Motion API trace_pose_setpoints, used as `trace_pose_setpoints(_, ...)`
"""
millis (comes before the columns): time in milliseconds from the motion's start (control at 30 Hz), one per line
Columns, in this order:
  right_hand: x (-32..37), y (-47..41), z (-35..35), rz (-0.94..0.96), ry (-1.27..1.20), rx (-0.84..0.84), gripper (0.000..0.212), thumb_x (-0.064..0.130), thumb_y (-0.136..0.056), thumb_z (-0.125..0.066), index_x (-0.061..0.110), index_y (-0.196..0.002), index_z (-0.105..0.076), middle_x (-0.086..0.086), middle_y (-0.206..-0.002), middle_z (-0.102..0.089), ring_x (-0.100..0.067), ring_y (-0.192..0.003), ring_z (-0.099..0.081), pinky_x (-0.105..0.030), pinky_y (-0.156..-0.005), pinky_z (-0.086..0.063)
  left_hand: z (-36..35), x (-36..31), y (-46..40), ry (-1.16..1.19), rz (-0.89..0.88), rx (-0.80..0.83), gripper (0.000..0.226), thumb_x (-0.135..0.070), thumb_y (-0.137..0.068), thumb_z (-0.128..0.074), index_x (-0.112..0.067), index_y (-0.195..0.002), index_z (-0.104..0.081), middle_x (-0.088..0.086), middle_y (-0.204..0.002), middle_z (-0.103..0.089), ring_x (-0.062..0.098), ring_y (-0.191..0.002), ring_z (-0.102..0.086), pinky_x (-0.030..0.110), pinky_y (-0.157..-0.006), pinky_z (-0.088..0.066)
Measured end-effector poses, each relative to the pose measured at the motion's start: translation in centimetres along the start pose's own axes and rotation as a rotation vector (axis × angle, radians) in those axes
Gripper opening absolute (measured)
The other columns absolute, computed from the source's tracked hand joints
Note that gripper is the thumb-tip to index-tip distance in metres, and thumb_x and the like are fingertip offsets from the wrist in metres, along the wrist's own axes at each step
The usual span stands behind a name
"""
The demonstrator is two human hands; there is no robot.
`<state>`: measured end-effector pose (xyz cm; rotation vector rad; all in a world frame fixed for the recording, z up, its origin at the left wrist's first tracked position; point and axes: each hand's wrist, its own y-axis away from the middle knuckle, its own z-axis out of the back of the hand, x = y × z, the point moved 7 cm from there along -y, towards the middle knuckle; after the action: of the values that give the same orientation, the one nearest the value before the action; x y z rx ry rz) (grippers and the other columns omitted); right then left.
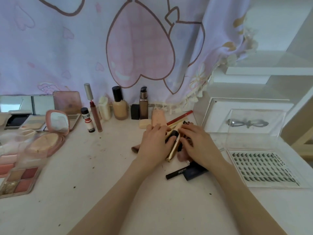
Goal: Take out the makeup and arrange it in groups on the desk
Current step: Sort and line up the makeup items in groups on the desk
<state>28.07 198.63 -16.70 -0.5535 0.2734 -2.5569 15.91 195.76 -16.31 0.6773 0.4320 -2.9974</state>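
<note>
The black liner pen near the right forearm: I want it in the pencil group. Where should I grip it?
Pinch the black liner pen mid-barrel from above, at its free left half. It lies flat on the desk; its right end is tucked by the dark blue case.

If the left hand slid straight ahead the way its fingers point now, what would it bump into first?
Probably the peach tube lying just beyond the fingertips of the left hand, with the small cream sponge beside it. Depth is hard to judge, so the red pencil could be touched too.
</note>
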Motion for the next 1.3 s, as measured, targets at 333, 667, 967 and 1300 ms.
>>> trace_pose_setpoints(333,-0.2,-0.1,-0.1,0.012,-0.092,-0.008,0.037,0.025,-0.092,-0.052,0.019,-0.128,-0.056,0.002,-0.138,-0.048,-0.014,-0.131,-0.036,-0.035,-0.111,-0.027,0.2,-0.4,-1.7,0.151,0.039,-0.052,0.034,-0.026,-0.09,-0.054,-0.02,-0.124,-0.053,0.003,-0.11,-0.063,0.015,-0.095,-0.057,0.027,-0.083,-0.047)
trace_pose_setpoints(667,-0.5,0.7,3.4,-0.222,-0.754,-0.251,0.026,0.021,-0.091,-0.056,0.015,-0.117,-0.058,0.004,-0.09,-0.061,-0.005,-0.076,-0.057,-0.008,-0.063,-0.044,3.6,0.5,-0.3,0.919,0.062,-0.04,0.024,-0.009,-0.089,-0.057,-0.03,-0.096,-0.065,-0.011,-0.086,-0.067,-0.001,-0.073,-0.063,0.011,-0.071,-0.049)
trace_pose_setpoints(967,0.6,1.4,1.5,-0.316,-1.433,0.05,0.035,0.034,-0.084,-0.05,0.003,-0.094,-0.063,0.001,-0.054,-0.035,-0.01,-0.045,-0.027,-0.017,-0.044,-0.027,3.9,-2.1,1.1,0.595,-0.23,-0.249,0.015,-0.021,-0.098,-0.031,-0.01,-0.096,-0.042,-0.006,-0.075,-0.044,-0.003,-0.064,-0.046,0.007,-0.058,-0.036)
trace_pose_setpoints(1300,1.1,1.9,2.8,-0.183,-1.048,-0.166,0.018,0.011,-0.094,-0.05,0.022,-0.1,-0.064,0.01,-0.057,-0.048,-0.009,-0.054,-0.05,-0.032,-0.057,-0.052,2.4,-0.4,-0.2,0.876,0.044,-0.019,0.026,-0.029,-0.1,-0.029,-0.015,-0.082,-0.042,-0.007,-0.059,-0.036,0.004,-0.046,-0.035,0.025,-0.051,-0.032)
